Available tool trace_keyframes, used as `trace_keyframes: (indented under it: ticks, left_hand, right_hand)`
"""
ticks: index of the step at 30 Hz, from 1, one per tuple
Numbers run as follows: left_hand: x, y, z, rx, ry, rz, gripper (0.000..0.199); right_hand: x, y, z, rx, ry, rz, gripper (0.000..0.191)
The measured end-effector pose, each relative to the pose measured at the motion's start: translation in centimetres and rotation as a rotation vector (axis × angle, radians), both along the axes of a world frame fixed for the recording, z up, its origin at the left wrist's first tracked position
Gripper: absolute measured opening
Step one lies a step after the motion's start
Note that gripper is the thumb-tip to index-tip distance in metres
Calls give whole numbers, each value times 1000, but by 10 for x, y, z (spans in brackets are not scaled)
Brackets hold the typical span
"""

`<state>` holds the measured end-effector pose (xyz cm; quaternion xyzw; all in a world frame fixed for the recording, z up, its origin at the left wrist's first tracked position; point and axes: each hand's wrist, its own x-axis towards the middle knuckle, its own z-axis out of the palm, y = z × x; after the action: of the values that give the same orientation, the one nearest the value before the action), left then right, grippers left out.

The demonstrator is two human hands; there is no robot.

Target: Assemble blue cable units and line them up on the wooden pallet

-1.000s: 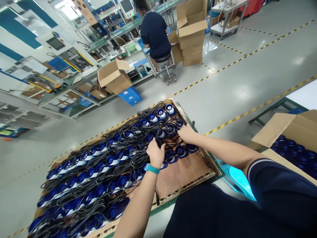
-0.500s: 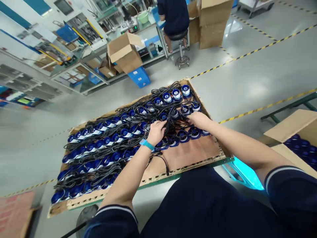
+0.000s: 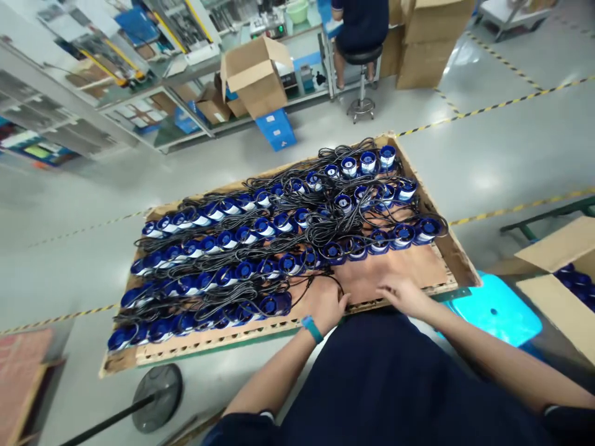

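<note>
My left hand (image 3: 326, 306) is low over the front of a shallow wooden-sided tray (image 3: 453, 248), thumb apart from the other fingers. It is beside the free end of a black cable (image 3: 335, 280), and the hand partly hides that end. To its right, my right hand (image 3: 403, 295) hovers over the bare brown board (image 3: 369, 279) with loosely bent fingers and nothing visible in them. Rows of blue round housings with white labels (image 3: 379, 240) fill much of the tray. Bundled black cables (image 3: 332, 224) lie between the rows.
A bright blue stool (image 3: 499, 310) stands right of the tray, near an open carton (image 3: 548, 263) of blue parts. A round black base with a pole (image 3: 158, 396) is at lower left. Beyond the tray, a person (image 3: 362, 28) sits by a workbench with an open cardboard box (image 3: 255, 77).
Both hands have left the cable bundles among the middle rows and come down toward the tray's front edge. The view has shifted, showing the tray farther right.
</note>
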<state>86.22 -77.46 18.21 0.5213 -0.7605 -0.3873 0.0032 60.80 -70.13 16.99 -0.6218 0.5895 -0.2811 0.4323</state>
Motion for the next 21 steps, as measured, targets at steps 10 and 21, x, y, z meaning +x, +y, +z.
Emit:
trace_keyframes:
  ticks: [10, 21]
  left_hand:
    - [26, -8, -6, -208, 164, -254, 37]
    - [90, -47, 91, -363, -392, -341, 12]
  right_hand:
    - [39, 109, 0, 281, 4, -592, 36]
    - [59, 158, -10, 451, 53, -630, 30]
